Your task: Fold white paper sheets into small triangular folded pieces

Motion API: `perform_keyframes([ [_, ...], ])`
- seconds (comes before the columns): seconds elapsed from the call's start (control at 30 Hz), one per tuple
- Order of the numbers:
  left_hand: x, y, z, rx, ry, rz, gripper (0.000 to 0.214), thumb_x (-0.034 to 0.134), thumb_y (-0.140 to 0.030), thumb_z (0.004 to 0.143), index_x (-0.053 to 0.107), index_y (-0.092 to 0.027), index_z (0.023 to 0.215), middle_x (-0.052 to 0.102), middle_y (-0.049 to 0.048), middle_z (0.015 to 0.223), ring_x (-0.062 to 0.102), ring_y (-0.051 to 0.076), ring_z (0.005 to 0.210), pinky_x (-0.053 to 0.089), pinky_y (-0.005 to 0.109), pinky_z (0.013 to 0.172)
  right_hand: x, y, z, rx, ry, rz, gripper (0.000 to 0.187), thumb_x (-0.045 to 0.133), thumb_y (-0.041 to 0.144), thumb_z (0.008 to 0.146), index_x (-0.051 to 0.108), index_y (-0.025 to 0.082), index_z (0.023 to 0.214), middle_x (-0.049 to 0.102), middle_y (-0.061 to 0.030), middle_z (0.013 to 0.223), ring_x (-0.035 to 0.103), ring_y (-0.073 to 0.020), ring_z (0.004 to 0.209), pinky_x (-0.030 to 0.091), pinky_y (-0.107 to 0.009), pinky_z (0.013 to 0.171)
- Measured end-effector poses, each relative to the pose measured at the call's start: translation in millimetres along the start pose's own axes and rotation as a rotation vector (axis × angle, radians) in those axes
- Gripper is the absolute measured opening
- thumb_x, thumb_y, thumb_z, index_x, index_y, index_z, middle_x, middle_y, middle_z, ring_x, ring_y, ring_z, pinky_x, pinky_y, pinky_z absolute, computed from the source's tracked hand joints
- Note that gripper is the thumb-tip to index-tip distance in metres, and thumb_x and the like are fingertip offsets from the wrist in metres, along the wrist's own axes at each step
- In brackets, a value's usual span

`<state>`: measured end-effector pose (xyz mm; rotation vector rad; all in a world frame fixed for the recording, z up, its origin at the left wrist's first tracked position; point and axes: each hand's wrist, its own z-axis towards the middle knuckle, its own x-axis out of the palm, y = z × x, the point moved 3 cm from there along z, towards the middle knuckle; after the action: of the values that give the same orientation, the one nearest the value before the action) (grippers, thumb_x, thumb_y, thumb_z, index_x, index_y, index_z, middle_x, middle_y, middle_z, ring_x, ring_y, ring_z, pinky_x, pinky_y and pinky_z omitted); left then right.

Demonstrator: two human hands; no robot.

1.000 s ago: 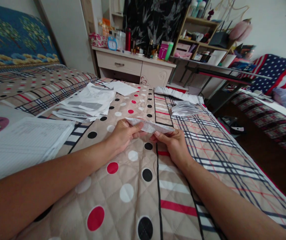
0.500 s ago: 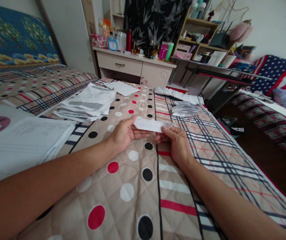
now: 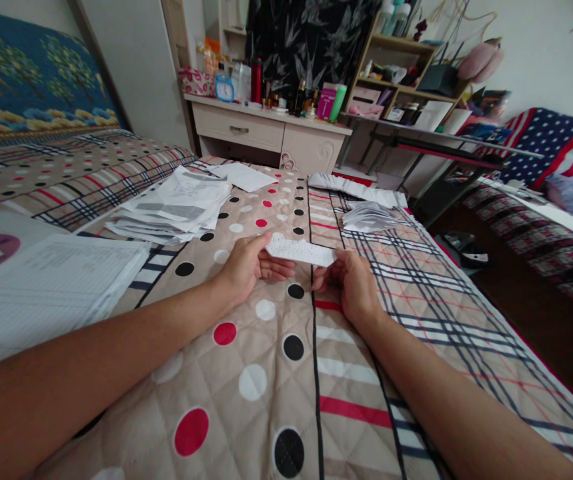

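mid-frame, l hand (image 3: 243, 268) & r hand (image 3: 359, 285), other fingers half-curled, pinch opp. ends of paper strip (image 3: 302, 252); uneven pull could tear it.

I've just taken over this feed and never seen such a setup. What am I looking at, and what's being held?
There is no machine: these are a person's bare hands. The one view comes from a camera worn on the head, looking forward and down. The left hand and right hand hold a paper strip by its ends, over a patterned quilt. On the quilt, a paper stack and lined sheets lie to the left, a smaller pile to the right.
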<state>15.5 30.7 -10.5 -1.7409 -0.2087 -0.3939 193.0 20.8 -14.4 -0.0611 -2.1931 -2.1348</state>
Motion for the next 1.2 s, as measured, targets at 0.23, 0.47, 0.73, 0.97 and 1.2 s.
perform_keyframes([
  [0.23, -6.1, -4.5, 2.2, 0.174, -0.084, 0.042, 0.037, 0.067, -0.019, 0.076, 0.059, -0.017, 0.113, 0.068, -0.0009, 0.068, 0.064, 0.012, 0.049, 0.050, 0.019, 0.046, -1.7, -0.7, 3.6, -0.003, -0.014, -0.026, 0.042, 0.046, 0.042, 0.081, 0.062, 0.017, 0.052, 0.058, -0.0052, 0.042, 0.050, -0.0145, 0.039, 0.038, -0.026, 0.042],
  [0.47, -7.7, -4.7, 2.4, 0.083, -0.162, 0.104, 0.018, 0.061, -0.013, 0.079, 0.067, -0.010, 0.095, 0.066, 0.0019, 0.064, 0.061, 0.009, 0.044, 0.046, 0.016, 0.041, -11.4, 14.5, -2.5, -0.365, -0.251, -0.169, 0.043, 0.041, 0.057, 0.091, 0.064, 0.020, 0.088, 0.069, -0.0062, 0.087, 0.062, -0.0178, 0.073, 0.049, -0.030, 0.066],
  [0.73, -6.5, -6.6, 1.6, 0.043, -0.184, 0.122, 0.011, 0.065, -0.015, 0.078, 0.067, -0.010, 0.087, 0.063, 0.0012, 0.056, 0.055, 0.008, 0.039, 0.040, 0.016, 0.038, 10.2, 39.6, -26.8, -1.162, -0.127, -0.982, 0.028, 0.070, 0.034, 0.082, 0.065, 0.028, 0.110, 0.069, -0.0050, 0.111, 0.057, -0.0267, 0.108, 0.035, -0.046, 0.100],
  [0.97, -6.5, -14.2, -3.9, 0.330, -0.146, 0.380, 0.028, 0.063, -0.041, 0.084, 0.073, -0.017, 0.092, 0.067, 0.0069, 0.083, 0.064, 0.016, 0.069, 0.049, 0.024, 0.055, 4.7, 34.0, -19.5, -1.086, -0.176, -0.973, 0.007, 0.066, 0.022, 0.086, 0.071, 0.027, 0.083, 0.071, 0.0005, 0.082, 0.058, -0.0202, 0.085, 0.038, -0.041, 0.087],
  [1.2, 11.5, -21.0, -19.3, 0.997, 0.034, 1.059, 0.009, 0.070, -0.028, 0.079, 0.076, -0.023, 0.085, 0.070, 0.0053, 0.092, 0.059, 0.022, 0.092, 0.042, 0.038, 0.092, 8.3, 33.3, -20.0, -1.076, -0.124, -0.988, 0.007, 0.066, 0.024, 0.086, 0.070, 0.025, 0.081, 0.071, -0.0001, 0.081, 0.058, -0.0194, 0.083, 0.038, -0.040, 0.086],
])
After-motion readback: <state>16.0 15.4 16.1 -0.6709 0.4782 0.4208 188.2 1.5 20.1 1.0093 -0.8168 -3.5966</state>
